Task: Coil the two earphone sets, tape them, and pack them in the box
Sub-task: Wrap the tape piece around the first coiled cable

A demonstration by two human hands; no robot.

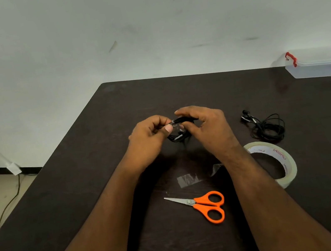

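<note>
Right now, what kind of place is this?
Probably a plain indoor workroom or office corner: a dark table against a bare scuffed wall, with a cable trailing over the floor at left.

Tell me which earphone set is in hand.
The coiled earphone set held between left hand and right hand; the other earphone set lies loose beside the tape roll.

One head-worn wide-angle camera looks forward and down, close over the dark bench, with wall filling the upper frame.
</note>
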